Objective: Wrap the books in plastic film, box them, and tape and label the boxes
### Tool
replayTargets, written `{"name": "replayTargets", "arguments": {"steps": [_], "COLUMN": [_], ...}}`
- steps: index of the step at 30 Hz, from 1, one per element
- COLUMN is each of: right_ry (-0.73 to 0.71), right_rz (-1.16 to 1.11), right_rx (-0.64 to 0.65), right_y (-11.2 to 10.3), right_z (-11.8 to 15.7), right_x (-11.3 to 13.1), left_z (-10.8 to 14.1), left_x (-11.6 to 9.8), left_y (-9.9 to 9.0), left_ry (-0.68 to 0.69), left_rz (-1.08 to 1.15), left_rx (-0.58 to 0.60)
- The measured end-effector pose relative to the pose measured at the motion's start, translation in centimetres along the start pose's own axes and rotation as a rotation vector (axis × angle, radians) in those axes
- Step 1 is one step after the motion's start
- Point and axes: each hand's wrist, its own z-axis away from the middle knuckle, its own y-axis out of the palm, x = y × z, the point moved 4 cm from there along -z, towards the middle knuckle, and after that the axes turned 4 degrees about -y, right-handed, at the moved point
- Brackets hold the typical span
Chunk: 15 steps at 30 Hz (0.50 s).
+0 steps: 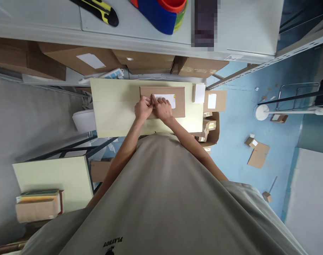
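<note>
A flat brown cardboard box (179, 106) lies on the pale yellow tabletop (116, 109) in front of my body. On its top is a white label (172, 100) with a small yellow mark. My left hand (143, 108) is at the box's left part, its fingers bent and close together near the label's left end. Beside it my right hand (162, 108) rests over the label's lower left, index finger pointing forward and the others curled. The hands nearly meet at the fingertips; whatever may be between them is too small to make out.
A white box (199, 93) sits at the table's right end. Above, a shelf (150, 44) holds a yellow-black cutter (101, 10) and a blue tape dispenser (161, 16). Cardboard boxes (148, 62) line the level below. An open carton (216, 131) stands right of the table.
</note>
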Motion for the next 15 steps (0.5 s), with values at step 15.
{"name": "replayTargets", "arguments": {"steps": [15], "right_ry": [0.072], "right_rz": [0.046], "right_rx": [0.025], "right_y": [-0.5], "right_z": [3.2], "right_x": [-1.0], "left_z": [0.4], "left_x": [0.7], "left_y": [0.7], "left_ry": [0.103], "left_rz": [0.115], "left_rx": [0.059]}}
